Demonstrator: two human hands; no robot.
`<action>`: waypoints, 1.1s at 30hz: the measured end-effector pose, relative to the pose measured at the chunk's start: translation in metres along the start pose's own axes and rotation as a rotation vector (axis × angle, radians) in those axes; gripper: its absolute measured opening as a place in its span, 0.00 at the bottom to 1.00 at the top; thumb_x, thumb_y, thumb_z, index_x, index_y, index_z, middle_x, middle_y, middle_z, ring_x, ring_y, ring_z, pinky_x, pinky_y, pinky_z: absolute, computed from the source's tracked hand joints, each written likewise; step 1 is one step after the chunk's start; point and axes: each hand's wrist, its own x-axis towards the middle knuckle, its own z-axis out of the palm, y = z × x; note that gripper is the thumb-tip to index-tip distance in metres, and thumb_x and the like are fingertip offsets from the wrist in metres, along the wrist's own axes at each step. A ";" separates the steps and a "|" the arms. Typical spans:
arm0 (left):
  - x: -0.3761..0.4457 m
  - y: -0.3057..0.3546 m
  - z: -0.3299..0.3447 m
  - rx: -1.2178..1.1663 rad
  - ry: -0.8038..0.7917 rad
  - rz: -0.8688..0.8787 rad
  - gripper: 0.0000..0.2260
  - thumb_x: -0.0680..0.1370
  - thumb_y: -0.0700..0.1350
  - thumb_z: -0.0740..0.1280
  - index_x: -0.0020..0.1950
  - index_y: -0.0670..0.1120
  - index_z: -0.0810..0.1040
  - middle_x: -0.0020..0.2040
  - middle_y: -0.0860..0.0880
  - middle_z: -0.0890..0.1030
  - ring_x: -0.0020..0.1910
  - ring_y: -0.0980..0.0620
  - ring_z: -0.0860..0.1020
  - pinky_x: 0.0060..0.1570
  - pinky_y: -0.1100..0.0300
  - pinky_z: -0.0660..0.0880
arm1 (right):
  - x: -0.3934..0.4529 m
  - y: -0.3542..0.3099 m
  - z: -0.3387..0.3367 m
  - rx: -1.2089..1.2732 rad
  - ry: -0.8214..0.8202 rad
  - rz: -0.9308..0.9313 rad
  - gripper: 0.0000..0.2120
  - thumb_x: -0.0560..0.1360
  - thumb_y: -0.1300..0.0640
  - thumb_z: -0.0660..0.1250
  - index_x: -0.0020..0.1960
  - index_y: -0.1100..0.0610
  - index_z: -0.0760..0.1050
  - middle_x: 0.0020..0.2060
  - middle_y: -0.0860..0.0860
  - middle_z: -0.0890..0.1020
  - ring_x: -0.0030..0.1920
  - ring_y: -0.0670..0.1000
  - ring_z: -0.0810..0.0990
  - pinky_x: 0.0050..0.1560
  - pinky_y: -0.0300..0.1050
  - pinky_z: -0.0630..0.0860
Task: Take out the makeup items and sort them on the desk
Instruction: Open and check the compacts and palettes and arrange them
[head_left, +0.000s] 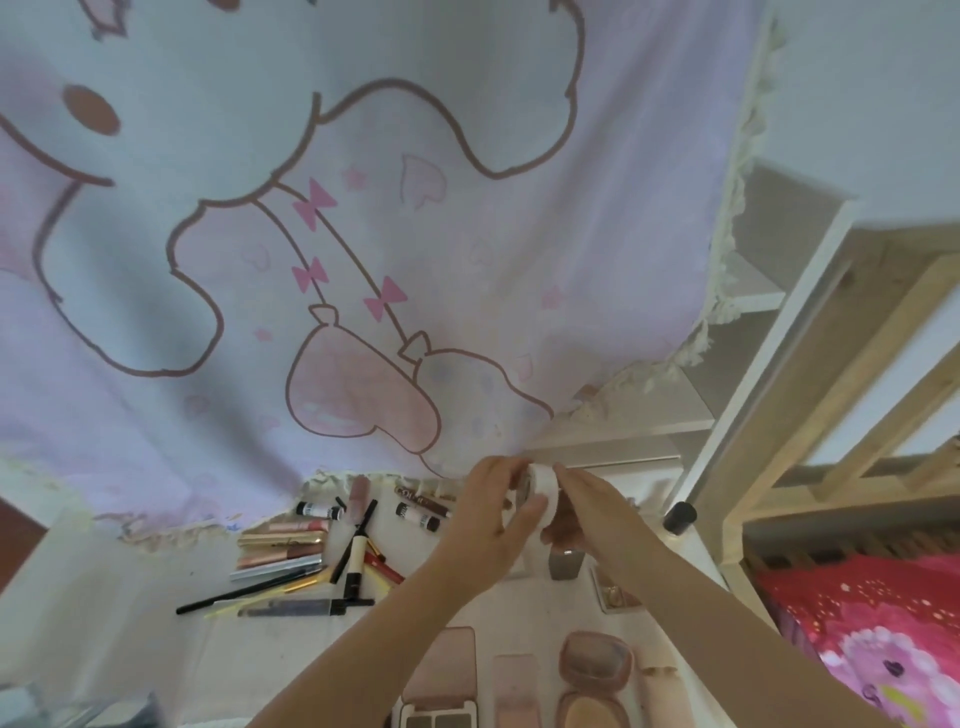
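White compact (543, 491) raised above desk (156, 582), left hand (498, 506) and right hand (582, 512) fingers curled around it

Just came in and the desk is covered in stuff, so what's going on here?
A person is sorting makeup on a white desk. Both hands hold a small round white jar above it, the left hand and the right hand curled round its sides. Slim pencils and tubes lie grouped to the left. Flat pink palettes and compacts sit in a row near the front edge. A small black-capped bottle stands at the right.
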 end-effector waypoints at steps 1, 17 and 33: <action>0.001 0.003 0.004 0.061 0.021 0.031 0.30 0.71 0.61 0.49 0.60 0.42 0.71 0.49 0.53 0.70 0.48 0.58 0.68 0.49 0.74 0.64 | -0.002 -0.003 0.002 0.019 0.002 0.031 0.16 0.80 0.53 0.55 0.40 0.59 0.74 0.25 0.54 0.77 0.25 0.51 0.75 0.28 0.41 0.71; 0.005 0.011 0.012 0.410 0.264 0.219 0.15 0.78 0.45 0.51 0.35 0.42 0.69 0.26 0.48 0.70 0.22 0.51 0.68 0.30 0.62 0.63 | -0.010 -0.011 0.009 -0.097 0.083 0.155 0.24 0.79 0.53 0.47 0.28 0.59 0.65 0.11 0.50 0.68 0.21 0.49 0.65 0.24 0.35 0.58; -0.006 -0.006 -0.008 0.436 0.076 -0.063 0.34 0.65 0.59 0.32 0.47 0.42 0.69 0.37 0.51 0.65 0.38 0.51 0.65 0.38 0.61 0.59 | 0.007 -0.003 0.033 -0.114 -0.108 0.224 0.25 0.79 0.48 0.46 0.29 0.58 0.67 0.15 0.50 0.69 0.16 0.47 0.64 0.16 0.31 0.57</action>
